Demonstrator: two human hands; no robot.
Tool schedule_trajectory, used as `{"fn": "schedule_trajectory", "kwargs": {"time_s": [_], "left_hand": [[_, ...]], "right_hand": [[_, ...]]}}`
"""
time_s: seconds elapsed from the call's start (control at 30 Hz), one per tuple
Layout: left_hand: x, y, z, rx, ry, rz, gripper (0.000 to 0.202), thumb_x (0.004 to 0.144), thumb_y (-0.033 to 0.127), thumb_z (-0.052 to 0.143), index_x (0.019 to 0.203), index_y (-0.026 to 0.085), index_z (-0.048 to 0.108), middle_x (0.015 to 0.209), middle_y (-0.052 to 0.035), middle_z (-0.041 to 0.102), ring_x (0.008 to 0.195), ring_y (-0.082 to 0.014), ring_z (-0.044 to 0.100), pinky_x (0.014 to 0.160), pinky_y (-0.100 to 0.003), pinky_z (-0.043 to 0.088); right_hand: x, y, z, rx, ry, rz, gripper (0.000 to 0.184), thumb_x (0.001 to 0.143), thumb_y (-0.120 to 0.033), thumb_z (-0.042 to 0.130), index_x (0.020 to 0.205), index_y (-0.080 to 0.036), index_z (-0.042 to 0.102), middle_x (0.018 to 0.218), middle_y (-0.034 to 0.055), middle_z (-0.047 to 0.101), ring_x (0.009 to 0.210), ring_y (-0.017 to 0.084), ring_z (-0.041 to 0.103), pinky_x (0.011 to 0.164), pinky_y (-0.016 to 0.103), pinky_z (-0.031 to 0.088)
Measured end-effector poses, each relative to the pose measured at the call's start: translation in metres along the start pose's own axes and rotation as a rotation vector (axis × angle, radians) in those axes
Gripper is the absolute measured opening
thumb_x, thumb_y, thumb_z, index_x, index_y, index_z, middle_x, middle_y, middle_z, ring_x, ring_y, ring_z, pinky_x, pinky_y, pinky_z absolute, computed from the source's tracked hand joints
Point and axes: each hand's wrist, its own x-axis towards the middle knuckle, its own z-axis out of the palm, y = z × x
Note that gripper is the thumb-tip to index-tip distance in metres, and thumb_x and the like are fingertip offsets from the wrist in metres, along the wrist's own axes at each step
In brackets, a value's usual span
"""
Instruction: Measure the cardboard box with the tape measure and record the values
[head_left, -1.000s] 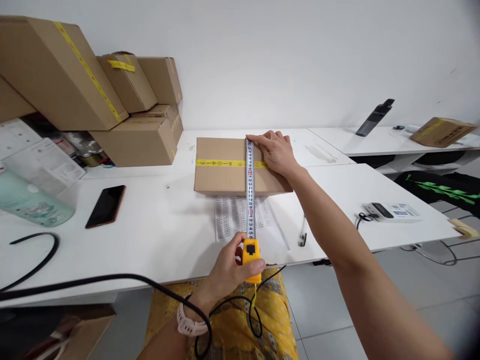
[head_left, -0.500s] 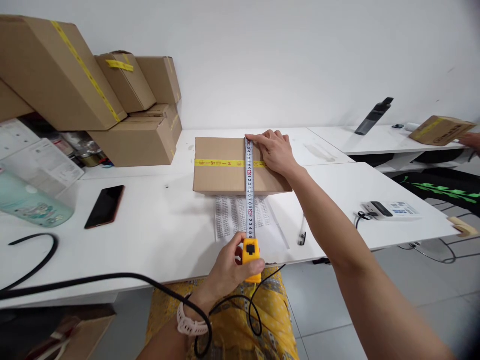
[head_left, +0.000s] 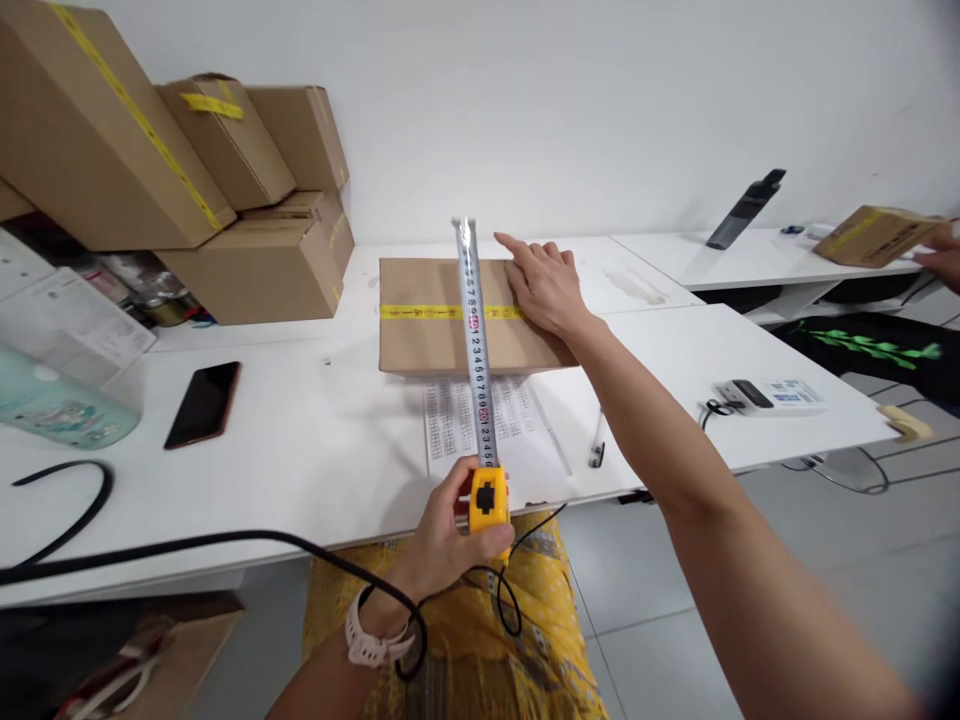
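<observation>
My left hand [head_left: 454, 530] grips a yellow tape measure [head_left: 489, 500] near the table's front edge. Its silver blade [head_left: 475, 350] is extended away from me over a taped cardboard box [head_left: 420, 345], and the hooked tip reaches past the box's far edge. On the right part of the box rests my right hand [head_left: 547, 285], index finger stretched out and pointing left, apart from the blade. A printed sheet [head_left: 450, 430] lies partly under the box. To its right is a pen [head_left: 598, 450].
Cardboard boxes [head_left: 247, 270] are stacked at the left. A phone [head_left: 202, 405], a mint bottle [head_left: 67, 400] and a black cable [head_left: 225, 540] lie on that side. At right are a small device [head_left: 750, 395], a dark bottle [head_left: 742, 212] and another person's hand on a box [head_left: 874, 238].
The tape's tip has come off the box's far edge and swung up and left. My right index finger has let go of it. The view has shifted slightly.
</observation>
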Motion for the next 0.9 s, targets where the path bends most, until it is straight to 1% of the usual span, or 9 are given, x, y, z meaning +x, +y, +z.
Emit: {"fn": "schedule_trajectory", "kwargs": {"time_s": [0.17, 0.3, 0.47, 0.53, 0.6, 0.7, 0.8, 0.83, 0.9], "left_hand": [[-0.024, -0.02, -0.02, 0.161, 0.039, 0.011, 0.059, 0.066, 0.034, 0.078, 0.119, 0.02, 0.056, 0.12, -0.0088, 0.063, 0.096, -0.0211, 0.06, 0.083, -0.032, 0.052], [-0.027, -0.018, -0.03, 0.334, -0.005, -0.009, 0.06, 0.063, 0.033, 0.078, 0.117, 0.018, 0.057, 0.111, -0.0072, 0.065, 0.097, -0.0222, 0.062, 0.087, -0.034, 0.053], [-0.022, -0.012, -0.036, 0.442, -0.064, 0.019, 0.058, 0.065, 0.037, 0.077, 0.116, 0.017, 0.059, 0.108, -0.0068, 0.066, 0.097, -0.0227, 0.064, 0.091, -0.036, 0.053], [-0.022, -0.014, -0.038, 0.481, -0.073, 0.023, 0.058, 0.066, 0.038, 0.077, 0.118, 0.017, 0.059, 0.108, -0.0064, 0.067, 0.097, -0.0229, 0.065, 0.091, -0.036, 0.054], [-0.022, -0.017, -0.039, 0.536, -0.086, 0.039, 0.06, 0.068, 0.039, 0.078, 0.12, 0.019, 0.059, 0.112, -0.0062, 0.068, 0.103, -0.0248, 0.065, 0.095, -0.038, 0.053], [-0.023, -0.017, -0.037, 0.655, -0.091, 0.073, 0.065, 0.068, 0.041, 0.08, 0.124, 0.019, 0.058, 0.119, -0.0084, 0.068, 0.125, -0.0329, 0.059, 0.11, -0.046, 0.045], [-0.025, -0.013, -0.03, 0.772, -0.142, 0.084, 0.068, 0.068, 0.044, 0.082, 0.125, 0.017, 0.058, 0.126, -0.012, 0.067, 0.14, -0.0376, 0.047, 0.117, -0.051, 0.038], [-0.025, -0.011, -0.028, 0.802, -0.166, 0.093, 0.068, 0.068, 0.045, 0.082, 0.125, 0.018, 0.057, 0.128, -0.0122, 0.067, 0.141, -0.0374, 0.047, 0.118, -0.052, 0.037], [-0.027, -0.008, -0.024, 0.842, -0.204, 0.124, 0.067, 0.069, 0.047, 0.082, 0.124, 0.019, 0.058, 0.126, -0.0107, 0.068, 0.137, -0.0361, 0.052, 0.12, -0.054, 0.035]], "right_hand": [[-0.02, -0.017, -0.006, -0.06, 0.02, 0.02, 0.061, 0.102, -0.062, 0.022, 0.132, -0.021, 0.056, 0.117, 0.0123, 0.061, 0.118, 0.033, 0.049, 0.105, 0.054, 0.032], [-0.07, -0.036, -0.011, -0.072, 0.091, 0.014, 0.06, 0.1, -0.064, 0.026, 0.135, -0.024, 0.055, 0.127, 0.0129, 0.06, 0.123, 0.034, 0.048, 0.107, 0.054, 0.03], [-0.146, -0.044, 0.014, -0.072, 0.166, -0.087, 0.054, 0.098, -0.064, 0.041, 0.129, -0.025, 0.063, 0.126, 0.0121, 0.065, 0.117, 0.031, 0.054, 0.102, 0.048, 0.033], [-0.157, -0.043, 0.026, -0.043, 0.164, -0.128, 0.051, 0.098, -0.061, 0.044, 0.128, -0.025, 0.064, 0.126, 0.0116, 0.067, 0.117, 0.029, 0.055, 0.102, 0.046, 0.034], [-0.149, -0.041, 0.028, 0.026, 0.152, -0.12, 0.046, 0.101, -0.056, 0.042, 0.128, -0.025, 0.064, 0.126, 0.0108, 0.067, 0.117, 0.028, 0.056, 0.102, 0.046, 0.036], [-0.116, -0.039, 0.007, 0.256, 0.177, 0.048, 0.052, 0.105, -0.053, 0.026, 0.126, -0.026, 0.064, 0.12, 0.0091, 0.068, 0.111, 0.026, 0.06, 0.096, 0.047, 0.042], [-0.089, -0.038, -0.038, 0.72, 0.283, 0.271, 0.075, 0.101, -0.065, 0.004, 0.124, -0.025, 0.064, 0.105, 0.0089, 0.069, 0.091, 0.021, 0.065, 0.082, 0.042, 0.051], [-0.085, -0.038, -0.053, 0.869, 0.323, 0.319, 0.077, 0.099, -0.069, 0.006, 0.118, -0.025, 0.066, 0.098, 0.0084, 0.068, 0.084, 0.02, 0.065, 0.078, 0.039, 0.052], [-0.088, -0.038, -0.078, 0.987, 0.46, 0.354, 0.062, 0.098, -0.071, 0.033, 0.1, -0.022, 0.072, 0.078, 0.0047, 0.065, 0.064, 0.014, 0.058, 0.06, 0.031, 0.047]]}}
